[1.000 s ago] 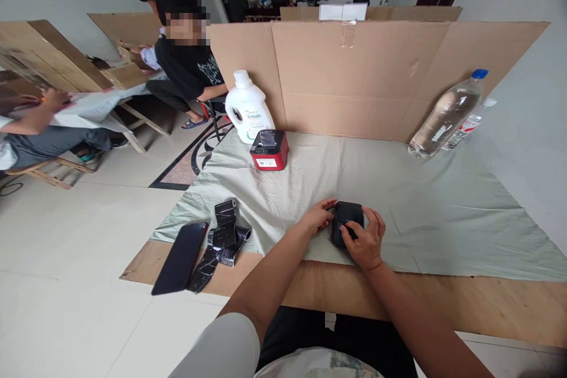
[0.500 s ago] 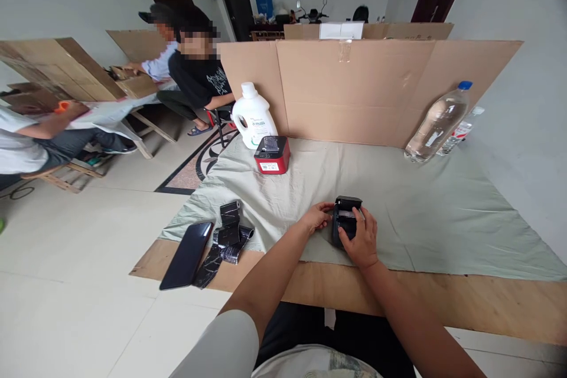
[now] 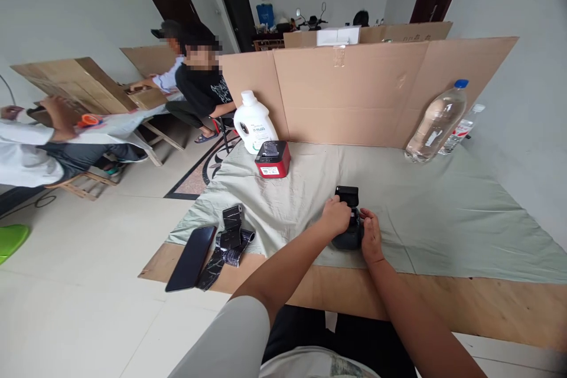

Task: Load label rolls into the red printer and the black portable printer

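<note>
Green cloth [image 3: 420,212] covered the bench; I had both hands, left hand [image 3: 337,217] and right hand [image 3: 370,237], grasping the black printer [image 3: 348,230], lid [image 3: 346,194] open, nothing loaded yet, well nearer than the red printer [image 3: 271,159].

Makeshift workroom: plywood tables [image 3: 443,301], cardboard dividers [image 3: 354,94], seated workers [image 3: 201,85].

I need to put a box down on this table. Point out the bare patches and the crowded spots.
Bare cloth lies right of the black device held by left hand and right hand, below the water bottle. Another patch sits between the red box and that bottle. Crowded: the left corner with phone and black wrappers.
</note>
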The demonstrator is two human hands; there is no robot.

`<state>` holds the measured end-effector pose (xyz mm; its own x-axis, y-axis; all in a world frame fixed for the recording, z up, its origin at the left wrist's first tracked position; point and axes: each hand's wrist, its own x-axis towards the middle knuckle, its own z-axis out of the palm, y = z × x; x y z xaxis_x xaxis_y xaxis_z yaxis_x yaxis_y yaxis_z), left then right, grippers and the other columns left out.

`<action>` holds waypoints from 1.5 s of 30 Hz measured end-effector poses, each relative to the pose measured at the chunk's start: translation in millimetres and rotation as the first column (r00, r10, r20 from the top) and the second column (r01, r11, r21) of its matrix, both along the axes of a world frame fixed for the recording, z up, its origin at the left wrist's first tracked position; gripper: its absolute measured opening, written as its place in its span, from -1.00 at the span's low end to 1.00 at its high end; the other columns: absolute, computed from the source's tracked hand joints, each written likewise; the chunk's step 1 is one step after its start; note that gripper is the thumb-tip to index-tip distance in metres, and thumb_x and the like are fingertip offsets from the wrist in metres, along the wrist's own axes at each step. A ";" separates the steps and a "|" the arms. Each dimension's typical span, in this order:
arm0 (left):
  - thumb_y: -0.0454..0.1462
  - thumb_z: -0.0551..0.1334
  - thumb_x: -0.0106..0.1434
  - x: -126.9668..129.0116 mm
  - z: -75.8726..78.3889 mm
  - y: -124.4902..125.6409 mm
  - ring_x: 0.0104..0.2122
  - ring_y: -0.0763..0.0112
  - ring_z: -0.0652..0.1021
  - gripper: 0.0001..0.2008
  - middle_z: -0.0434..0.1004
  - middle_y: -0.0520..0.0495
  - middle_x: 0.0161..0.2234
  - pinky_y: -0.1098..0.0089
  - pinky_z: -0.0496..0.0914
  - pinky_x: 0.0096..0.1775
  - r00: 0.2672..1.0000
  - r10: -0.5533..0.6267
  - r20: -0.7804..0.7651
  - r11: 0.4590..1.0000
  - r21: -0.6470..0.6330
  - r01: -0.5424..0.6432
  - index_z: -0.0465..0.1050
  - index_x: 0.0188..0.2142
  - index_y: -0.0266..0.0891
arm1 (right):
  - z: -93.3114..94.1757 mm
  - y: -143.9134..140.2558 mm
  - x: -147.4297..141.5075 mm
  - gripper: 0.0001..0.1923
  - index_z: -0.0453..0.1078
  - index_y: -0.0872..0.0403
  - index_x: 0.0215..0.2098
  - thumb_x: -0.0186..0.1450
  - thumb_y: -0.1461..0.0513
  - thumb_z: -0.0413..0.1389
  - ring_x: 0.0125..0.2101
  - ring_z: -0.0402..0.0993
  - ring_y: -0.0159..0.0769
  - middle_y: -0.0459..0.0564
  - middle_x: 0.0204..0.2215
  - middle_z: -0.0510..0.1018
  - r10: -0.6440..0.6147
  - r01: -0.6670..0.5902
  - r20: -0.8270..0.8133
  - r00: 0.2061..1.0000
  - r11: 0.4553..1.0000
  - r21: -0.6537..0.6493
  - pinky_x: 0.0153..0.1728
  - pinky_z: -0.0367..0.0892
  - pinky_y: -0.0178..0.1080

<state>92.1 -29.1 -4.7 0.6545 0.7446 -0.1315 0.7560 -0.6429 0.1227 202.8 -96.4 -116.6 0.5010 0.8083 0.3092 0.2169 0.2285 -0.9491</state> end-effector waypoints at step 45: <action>-0.21 0.32 0.04 -165.9 26.1 -13.4 -0.27 0.32 0.50 -0.74 0.53 0.00 -0.27 0.45 0.30 -0.29 0.985 0.147 0.092 0.876 -0.474 -0.087 0.49 -0.24 -0.21 | 0.8 4.0 -0.6 -0.47 0.37 0.10 -0.07 0.34 -0.11 -0.16 -0.01 0.37 -0.11 0.17 -0.08 0.49 -0.049 0.060 0.195 0.980 0.997 -0.047 0.07 0.23 0.05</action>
<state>-73.8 -42.6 21.4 0.5997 0.6886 -0.4077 0.7819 -0.3958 0.4816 202.2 -92.5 -115.8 0.4797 0.7989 0.3628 0.4081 0.1629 -0.8983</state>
